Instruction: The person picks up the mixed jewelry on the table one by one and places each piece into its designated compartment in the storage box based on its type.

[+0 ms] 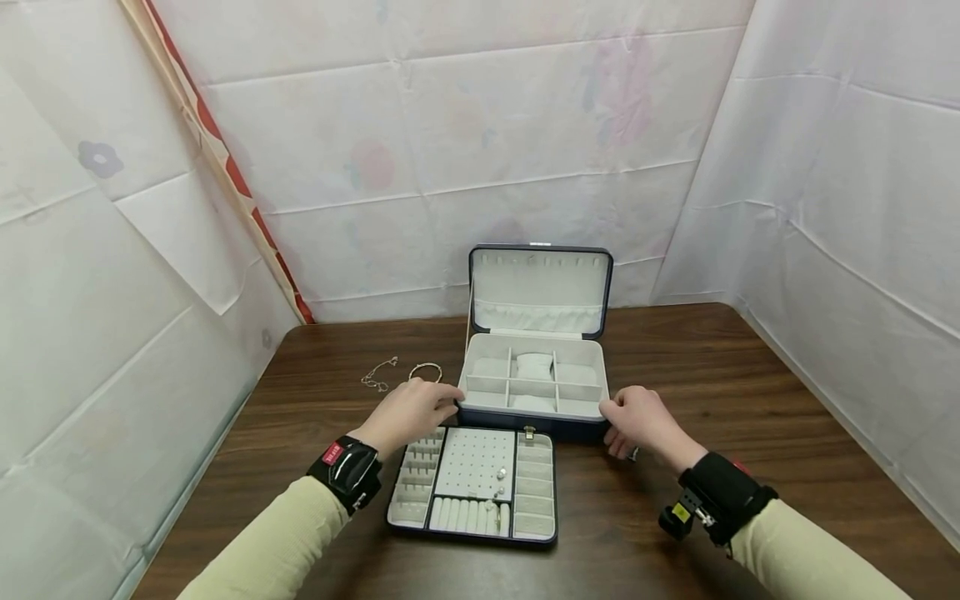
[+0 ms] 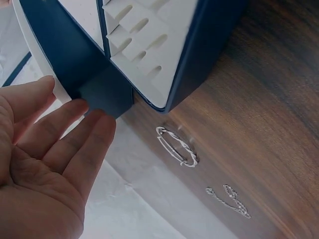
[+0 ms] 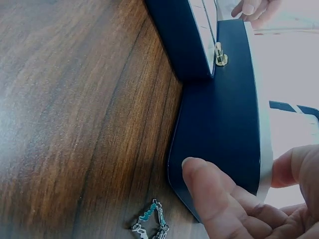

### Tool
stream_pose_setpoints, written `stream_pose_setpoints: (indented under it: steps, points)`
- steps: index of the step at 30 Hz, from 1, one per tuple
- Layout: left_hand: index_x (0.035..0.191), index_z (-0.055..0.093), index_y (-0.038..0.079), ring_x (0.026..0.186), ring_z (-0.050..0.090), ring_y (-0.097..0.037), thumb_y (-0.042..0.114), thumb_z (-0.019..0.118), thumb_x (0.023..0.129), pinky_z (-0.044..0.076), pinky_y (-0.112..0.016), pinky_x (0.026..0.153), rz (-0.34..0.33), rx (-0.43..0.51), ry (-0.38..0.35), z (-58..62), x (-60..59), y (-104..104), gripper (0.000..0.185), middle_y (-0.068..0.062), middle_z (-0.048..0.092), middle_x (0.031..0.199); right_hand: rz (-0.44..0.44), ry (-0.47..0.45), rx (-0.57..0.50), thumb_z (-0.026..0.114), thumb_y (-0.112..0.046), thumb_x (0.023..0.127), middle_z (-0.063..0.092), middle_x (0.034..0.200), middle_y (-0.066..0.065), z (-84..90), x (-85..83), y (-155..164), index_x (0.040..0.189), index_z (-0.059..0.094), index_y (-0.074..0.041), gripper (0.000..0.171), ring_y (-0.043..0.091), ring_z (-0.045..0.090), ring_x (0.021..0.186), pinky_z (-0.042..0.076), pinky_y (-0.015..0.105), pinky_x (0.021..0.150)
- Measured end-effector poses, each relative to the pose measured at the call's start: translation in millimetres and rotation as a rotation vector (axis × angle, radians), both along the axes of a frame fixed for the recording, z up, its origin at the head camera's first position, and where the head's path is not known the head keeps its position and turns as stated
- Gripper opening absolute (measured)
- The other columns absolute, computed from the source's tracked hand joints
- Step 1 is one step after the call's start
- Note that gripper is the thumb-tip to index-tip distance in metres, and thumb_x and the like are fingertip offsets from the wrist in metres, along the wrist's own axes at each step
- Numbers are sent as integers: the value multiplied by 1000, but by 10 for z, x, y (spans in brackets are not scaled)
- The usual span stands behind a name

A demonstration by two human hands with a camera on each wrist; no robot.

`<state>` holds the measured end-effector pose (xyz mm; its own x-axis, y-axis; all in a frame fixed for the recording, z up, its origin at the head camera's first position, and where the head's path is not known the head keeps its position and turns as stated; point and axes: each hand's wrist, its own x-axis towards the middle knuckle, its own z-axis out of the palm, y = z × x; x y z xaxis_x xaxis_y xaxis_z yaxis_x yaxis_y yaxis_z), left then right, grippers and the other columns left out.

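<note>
**Both hands at the front corners of the open jewellery box**

While the jewellery box (image 1: pixel 534 392) stands open in the middle of the worktop (image 1: pixel 750 392), its lid upright at the far side, the work looks to be at the stage of steadying or shifting the box by its front corners. The left hand (image 1: pixel 411 411) lies with straight fingers against the left front corner; the left wrist view shows them flat on the dark blue wall, curled round nothing. The right hand (image 1: pixel 637 418) sets its thumb on the right front corner, its other fingers bent over the rim, a light grip rather than a clamp. Any next move would call for even pressure from both sides, since the smooth, rounded case could slide on the polished wood.

Inside, pale velvety dividers make square compartments. Just in front lies the removable tray (image 1: pixel 474 486), with ring rolls, slotted ridges and a dotted earring panel. Left of the box lie a twisted bangle (image 1: pixel 425 368) and a thin chain (image 1: pixel 378 375); a small teal pendant (image 3: pixel 149 225) lies by the right hand.
</note>
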<state>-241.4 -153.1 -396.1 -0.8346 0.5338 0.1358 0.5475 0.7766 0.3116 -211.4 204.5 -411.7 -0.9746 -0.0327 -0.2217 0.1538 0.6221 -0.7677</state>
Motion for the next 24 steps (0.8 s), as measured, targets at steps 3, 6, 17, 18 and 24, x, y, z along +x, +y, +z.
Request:
stream_pose_setpoints:
  steps: [3, 6, 17, 18, 24]
  points:
    - [117, 77, 14, 65, 53, -3, 14, 72, 96, 47, -26, 62, -5, -1, 9, 13, 12, -3, 21, 2, 76, 99, 11, 12, 40, 46, -14, 95, 70, 66, 11, 1, -5, 9, 85, 66, 4, 28, 21, 65, 50, 58, 41, 51]
    - [117, 77, 13, 64, 52, -3, 13, 72, 96, 47, -25, 62, -11, 3, 13, 21, 23, -9, 21, 2, 77, 99, 19, 24, 72, 47, -14, 94, 69, 63, 8, 2, -6, 18, 83, 66, 3, 28, 19, 62, 47, 57, 40, 49]
    - [117, 77, 12, 63, 50, -3, 13, 72, 96, 45, -25, 61, -4, 9, -10, 6, 2, -18, 21, 4, 76, 97, 132, 62, 209, 51, -21, 98, 65, 61, 6, 78, -15, 121, 95, 72, -2, 28, 20, 60, 50, 46, 30, 51]
    - [117, 77, 13, 64, 50, -3, 13, 72, 96, 45, -25, 61, -4, 11, -10, 7, -1, -16, 21, 4, 76, 97, 143, 74, 219, 51, -21, 98, 65, 62, 6, 89, -15, 135, 96, 72, -3, 28, 19, 60, 51, 46, 31, 52]
    - [113, 79, 13, 74, 61, -3, 14, 73, 95, 53, -28, 69, -8, 22, 9, 14, -21, -13, 19, 4, 77, 98, 194, 174, 262, 53, -23, 101, 66, 67, 5, 140, -56, 274, 100, 74, -5, 27, 17, 62, 60, 47, 32, 58]
